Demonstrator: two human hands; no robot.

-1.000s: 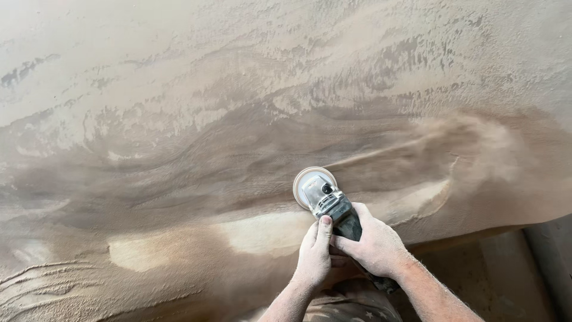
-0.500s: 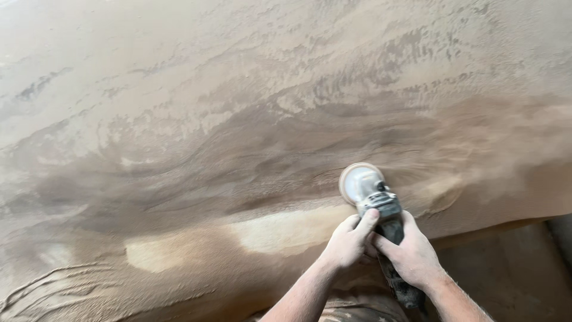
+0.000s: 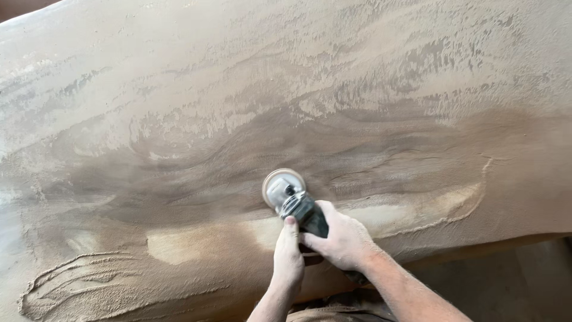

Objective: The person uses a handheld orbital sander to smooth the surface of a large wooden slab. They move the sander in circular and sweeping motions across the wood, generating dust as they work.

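A large wooden slab [image 3: 286, 89] coated in fine sawdust fills most of the head view. A hand-held angle grinder [image 3: 295, 206] with a round sanding disc [image 3: 282, 186] rests on the slab near its front edge. My right hand [image 3: 342, 241] grips the grinder's dark body from the right. My left hand [image 3: 288, 259] holds the tool from the left, thumb along the body. A pale sanded strip [image 3: 202, 241] runs along the slab on both sides of the disc.
Ridges of piled sawdust [image 3: 77, 286] lie at the lower left of the slab. The slab's front edge [image 3: 476, 247] drops to a dusty floor [image 3: 512, 286] at the lower right.
The grinder and both hands moved right along the front edge, then back to the left; the disc now sits left of where it was half a second ago.
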